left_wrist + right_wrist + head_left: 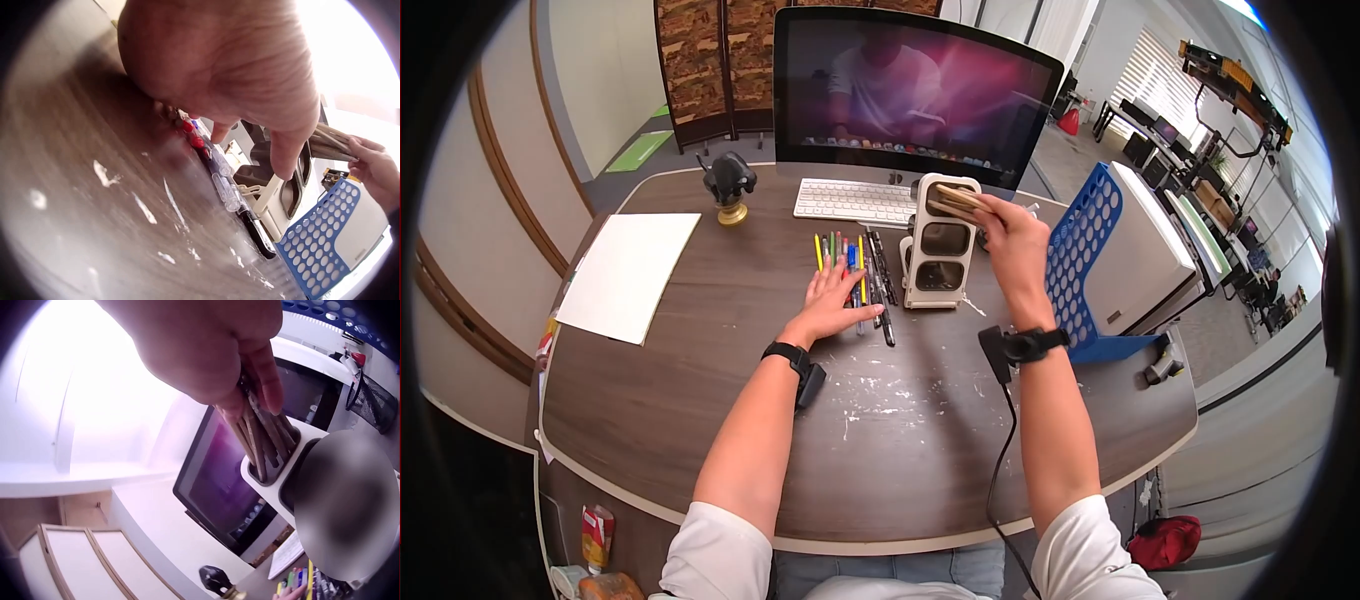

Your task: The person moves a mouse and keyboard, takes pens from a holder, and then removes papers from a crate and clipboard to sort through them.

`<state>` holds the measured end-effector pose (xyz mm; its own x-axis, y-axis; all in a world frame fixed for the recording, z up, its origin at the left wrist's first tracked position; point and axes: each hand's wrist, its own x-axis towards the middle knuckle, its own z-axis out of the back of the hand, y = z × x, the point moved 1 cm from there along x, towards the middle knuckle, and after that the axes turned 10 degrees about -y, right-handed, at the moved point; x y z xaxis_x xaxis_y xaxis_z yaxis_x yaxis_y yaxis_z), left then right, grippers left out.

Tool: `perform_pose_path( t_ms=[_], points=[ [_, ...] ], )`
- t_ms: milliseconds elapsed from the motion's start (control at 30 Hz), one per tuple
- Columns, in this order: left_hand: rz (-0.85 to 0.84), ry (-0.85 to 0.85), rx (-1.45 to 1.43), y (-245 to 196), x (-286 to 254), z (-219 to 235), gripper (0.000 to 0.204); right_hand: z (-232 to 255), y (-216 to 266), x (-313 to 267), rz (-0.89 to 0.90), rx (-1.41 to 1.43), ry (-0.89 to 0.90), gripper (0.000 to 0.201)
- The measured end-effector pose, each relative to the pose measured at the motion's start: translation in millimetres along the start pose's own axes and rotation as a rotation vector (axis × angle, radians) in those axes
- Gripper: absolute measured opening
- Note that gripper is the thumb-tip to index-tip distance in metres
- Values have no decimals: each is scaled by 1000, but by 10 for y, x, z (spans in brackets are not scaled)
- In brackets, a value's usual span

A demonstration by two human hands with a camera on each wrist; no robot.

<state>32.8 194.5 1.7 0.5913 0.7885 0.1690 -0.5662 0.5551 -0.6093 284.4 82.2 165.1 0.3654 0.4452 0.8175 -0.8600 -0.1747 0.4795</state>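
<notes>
My right hand (pixel 1015 250) pinches a bundle of thin brown sticks (pixel 265 440), whose lower ends sit in the top compartment of a beige three-compartment holder (pixel 940 290). In the right wrist view, thumb and fingers close round the bundle above the rim. My left hand (pixel 830 305) lies with spread fingers over a row of pens and markers (pixel 875 265) on the desk, left of the holder. In the left wrist view, clear and red pen ends (pixel 219 181) show beneath the left hand (pixel 225 69). The holder's two lower compartments look empty.
A white keyboard (pixel 850 200) and a monitor (pixel 910 90) stand behind the pens. At the right is a blue file rack (pixel 1090 270) with folders. White paper (pixel 630 275) and a dark object on a gold base (pixel 731 190) lie to the left. A cable hangs by the right forearm.
</notes>
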Motion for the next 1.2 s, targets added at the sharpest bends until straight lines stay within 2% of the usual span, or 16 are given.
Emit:
perform_pose_path(
  t_ms=[33, 100, 233, 300, 367, 400, 433, 500, 600, 733, 767, 833, 900, 1000, 1100, 1200],
  points=[
    [1, 1, -1, -3, -1, -8, 97, 103, 44, -40, -1, 0, 1, 20],
    [-21, -36, 21, -10, -20, -14, 99, 335, 160, -148, -428, 222, -40, 20],
    [-29, -61, 35, 48, -29, -69, 103, 313, 130, -580, -580, 583, -25, 24],
    [-23, -127, -61, 155, 38, -121, 105, 78, 225, -786, -602, 622, 13, 23],
    [35, -113, -113, 137, 37, -42, 103, -208, 370, -933, -562, 523, 62, 22],
    [79, -164, -278, 177, 49, -48, 100, -340, 463, -982, -571, 501, 87, 20],
    [123, -217, -443, 214, 57, -46, 97, -527, 433, -1044, -322, 393, 47, 19],
    [161, -212, -471, 187, 31, -15, 92, -781, 418, -1107, -98, 238, 94, 23],
    [113, -253, -491, 247, 62, -72, 88, -1109, 288, -1351, -72, 42, 363, 38],
    [93, -273, -503, 281, 66, -61, 73, -1025, 384, -1445, -13, -9, 578, 51],
    [58, -241, -433, 301, 69, -91, 67, -1022, 346, -1499, -19, -10, 585, 51],
    [47, -259, -396, 250, 56, -123, 59, -987, 299, -1557, 157, -137, 567, 53],
    [82, -210, -78, 136, 43, -76, 59, -883, 280, -1542, 149, -123, 633, 56],
    [64, -280, -70, 161, 52, -119, 52, -648, 338, -1480, 211, -17, 573, 53],
    [49, -415, -266, 275, 62, -173, 41, -329, 248, -1363, 46, 36, 537, 48],
    [49, -457, -272, 198, -3, -163, 40, -177, 29, -1380, -98, -235, 430, 52]
  ],
)
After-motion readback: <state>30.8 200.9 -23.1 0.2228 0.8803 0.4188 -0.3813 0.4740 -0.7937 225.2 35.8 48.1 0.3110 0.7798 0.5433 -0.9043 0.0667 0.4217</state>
